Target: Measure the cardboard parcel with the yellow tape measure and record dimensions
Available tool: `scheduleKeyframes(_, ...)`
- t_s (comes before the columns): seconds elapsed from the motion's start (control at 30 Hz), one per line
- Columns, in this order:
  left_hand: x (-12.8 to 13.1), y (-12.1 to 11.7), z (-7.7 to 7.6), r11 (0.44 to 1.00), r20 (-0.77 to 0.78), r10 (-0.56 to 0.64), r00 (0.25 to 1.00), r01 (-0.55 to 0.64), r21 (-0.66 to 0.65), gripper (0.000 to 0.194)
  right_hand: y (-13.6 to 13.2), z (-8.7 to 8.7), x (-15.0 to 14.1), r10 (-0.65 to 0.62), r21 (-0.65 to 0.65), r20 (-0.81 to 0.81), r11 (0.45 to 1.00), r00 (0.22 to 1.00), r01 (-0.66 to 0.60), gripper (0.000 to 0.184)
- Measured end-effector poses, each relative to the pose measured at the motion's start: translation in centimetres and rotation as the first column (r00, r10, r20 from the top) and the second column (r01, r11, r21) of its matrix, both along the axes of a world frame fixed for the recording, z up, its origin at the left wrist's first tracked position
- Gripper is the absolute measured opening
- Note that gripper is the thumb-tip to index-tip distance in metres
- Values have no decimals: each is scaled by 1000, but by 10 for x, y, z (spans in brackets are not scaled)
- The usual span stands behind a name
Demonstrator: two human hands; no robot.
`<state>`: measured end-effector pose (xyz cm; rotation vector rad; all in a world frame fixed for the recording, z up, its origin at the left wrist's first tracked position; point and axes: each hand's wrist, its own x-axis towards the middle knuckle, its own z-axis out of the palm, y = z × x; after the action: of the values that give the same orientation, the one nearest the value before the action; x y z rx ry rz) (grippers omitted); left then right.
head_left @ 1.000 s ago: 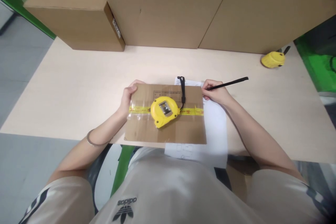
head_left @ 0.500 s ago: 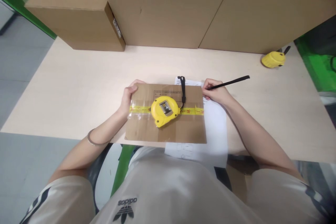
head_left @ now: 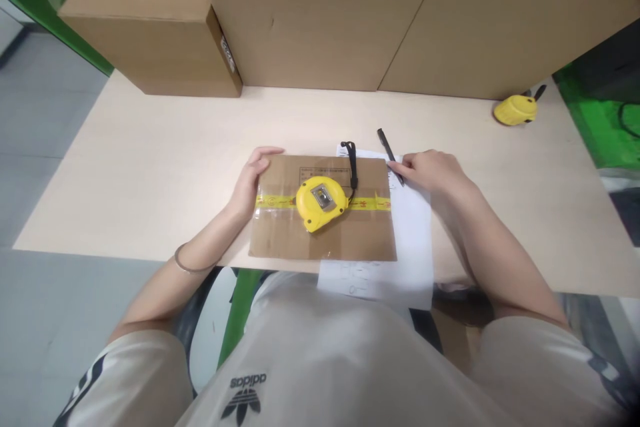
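A flat cardboard box (head_left: 295, 240), banded with yellow printed tape, lies at the table's near edge over part of a white paper sheet (head_left: 413, 240). My left hand (head_left: 250, 180) grips the box's far left corner, thumb on the corner and index finger stretched along the far edge. On top of the box rests a yellow tape measure (head_left: 320, 203) with a black wrist strap. Just right of the box, my right hand (head_left: 433, 170) is palm down, its fingertips closed on a black pen (head_left: 387, 145) near its lower end. Its other fingers are curled and partly hidden.
A second yellow tape measure (head_left: 515, 110) sits at the far right of the table (head_left: 165, 167). Large cardboard boxes (head_left: 320, 20) stand along the back, with a smaller brown box (head_left: 145, 43) at the back left.
My right hand has turned palm down, and the pen has swung from pointing right to pointing up and left. My left index finger has straightened along the box's far edge.
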<state>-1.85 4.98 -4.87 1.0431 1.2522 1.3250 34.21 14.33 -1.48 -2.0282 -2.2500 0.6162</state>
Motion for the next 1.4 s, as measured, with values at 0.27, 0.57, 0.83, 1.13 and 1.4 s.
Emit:
scheduleKeyframes(0.27,-1,-35,5,973,-132,72,989,-40,229,39,-44,59,-64,637,421,-282,754,717,-504,72)
scheduleKeyframes(0.57,4,-41,5,988,27,-47,999,43,146,62,-54,76,-128,708,103,-497,622,502,-776,53)
scheduleKeyframes(0.83,8,-36,0,994,123,77,989,-87,73,71,-77,94,-180,737,177,-267,670,621,-721,37)
scheduleKeyframes(1.13,-16,-33,-15,981,-247,-121,961,154,119,49,-84,85,-124,683,233,-106,724,723,-649,36)
scheduleKeyframes(1.4,-19,-38,-12,976,-270,-150,951,185,110,38,-88,90,10,446,259,-136,878,885,-403,29)
